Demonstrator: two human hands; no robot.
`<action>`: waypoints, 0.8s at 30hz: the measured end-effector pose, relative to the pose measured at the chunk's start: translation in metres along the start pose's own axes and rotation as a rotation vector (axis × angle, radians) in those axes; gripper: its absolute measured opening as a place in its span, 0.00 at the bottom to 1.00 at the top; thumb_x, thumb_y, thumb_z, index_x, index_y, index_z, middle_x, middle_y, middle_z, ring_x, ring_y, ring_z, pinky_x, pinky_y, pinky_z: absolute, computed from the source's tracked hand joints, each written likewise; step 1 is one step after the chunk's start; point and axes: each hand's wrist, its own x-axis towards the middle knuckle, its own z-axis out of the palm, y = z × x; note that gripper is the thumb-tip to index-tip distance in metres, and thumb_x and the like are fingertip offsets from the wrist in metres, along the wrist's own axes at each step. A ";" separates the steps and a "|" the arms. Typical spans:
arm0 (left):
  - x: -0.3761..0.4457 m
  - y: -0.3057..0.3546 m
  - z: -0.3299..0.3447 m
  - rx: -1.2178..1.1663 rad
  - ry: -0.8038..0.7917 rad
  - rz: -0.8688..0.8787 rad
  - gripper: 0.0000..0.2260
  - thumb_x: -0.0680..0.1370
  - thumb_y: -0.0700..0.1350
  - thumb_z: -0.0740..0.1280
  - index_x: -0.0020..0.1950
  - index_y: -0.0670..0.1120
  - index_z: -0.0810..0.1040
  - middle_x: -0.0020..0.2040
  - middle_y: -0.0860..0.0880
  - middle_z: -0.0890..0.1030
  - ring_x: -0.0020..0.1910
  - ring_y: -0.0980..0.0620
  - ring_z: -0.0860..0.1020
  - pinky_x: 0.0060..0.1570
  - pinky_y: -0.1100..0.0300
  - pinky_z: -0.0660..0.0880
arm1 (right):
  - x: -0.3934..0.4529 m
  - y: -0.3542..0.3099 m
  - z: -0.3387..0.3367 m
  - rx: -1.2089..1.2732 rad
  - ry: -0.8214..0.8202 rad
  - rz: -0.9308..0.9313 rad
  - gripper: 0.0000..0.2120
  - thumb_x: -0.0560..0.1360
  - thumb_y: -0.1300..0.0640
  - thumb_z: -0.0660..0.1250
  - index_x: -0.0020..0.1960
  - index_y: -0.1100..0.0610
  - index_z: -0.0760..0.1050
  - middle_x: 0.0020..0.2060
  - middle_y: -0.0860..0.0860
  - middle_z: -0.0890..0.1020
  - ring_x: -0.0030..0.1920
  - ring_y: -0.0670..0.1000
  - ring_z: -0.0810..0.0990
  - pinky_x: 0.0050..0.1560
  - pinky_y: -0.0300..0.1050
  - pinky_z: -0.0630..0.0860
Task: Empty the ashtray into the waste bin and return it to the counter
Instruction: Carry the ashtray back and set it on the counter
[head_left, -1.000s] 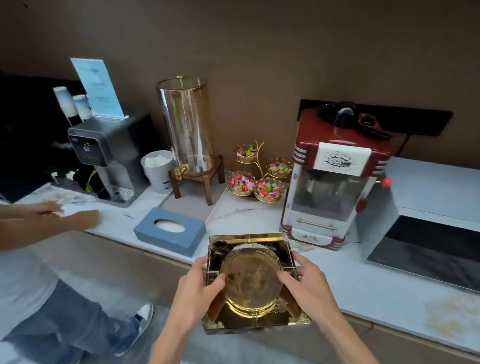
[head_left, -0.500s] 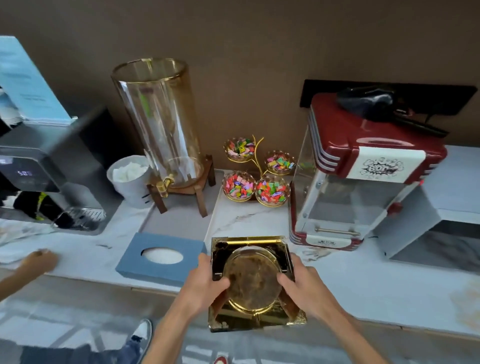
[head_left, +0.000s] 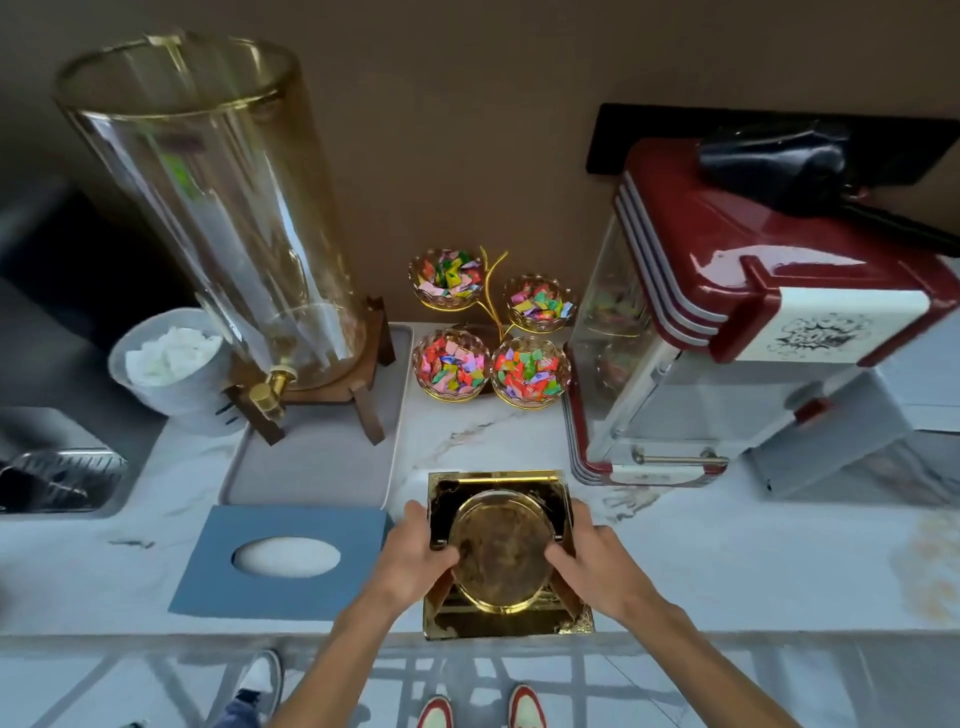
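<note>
Hands gripping square gold ashtray on marble surface, between blue tissue box and red popcorn machine.

I grip the square gold ashtray with both hands — my left hand on its left side, my right hand on its right. It sits at the front edge of the marble counter, between the blue tissue box and the red popcorn machine — candy bowls behind it.
</note>
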 end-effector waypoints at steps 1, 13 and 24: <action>0.008 0.000 0.000 0.000 -0.001 -0.004 0.14 0.79 0.44 0.68 0.57 0.45 0.64 0.47 0.43 0.77 0.43 0.50 0.79 0.37 0.59 0.77 | 0.008 0.001 0.000 -0.002 -0.007 -0.001 0.23 0.82 0.47 0.60 0.74 0.53 0.60 0.51 0.53 0.84 0.45 0.49 0.83 0.44 0.41 0.80; 0.069 -0.004 0.020 0.008 0.045 -0.075 0.17 0.77 0.42 0.71 0.55 0.45 0.63 0.41 0.49 0.73 0.36 0.55 0.74 0.28 0.66 0.69 | 0.068 0.014 0.013 -0.021 -0.039 0.018 0.19 0.80 0.45 0.62 0.66 0.54 0.64 0.49 0.53 0.82 0.47 0.52 0.84 0.50 0.52 0.85; 0.088 -0.007 0.029 0.023 0.073 -0.096 0.19 0.74 0.43 0.74 0.54 0.47 0.64 0.46 0.44 0.78 0.43 0.50 0.79 0.39 0.55 0.80 | 0.083 0.024 0.020 -0.035 -0.048 0.038 0.22 0.81 0.47 0.63 0.69 0.56 0.63 0.58 0.54 0.77 0.54 0.52 0.77 0.52 0.44 0.77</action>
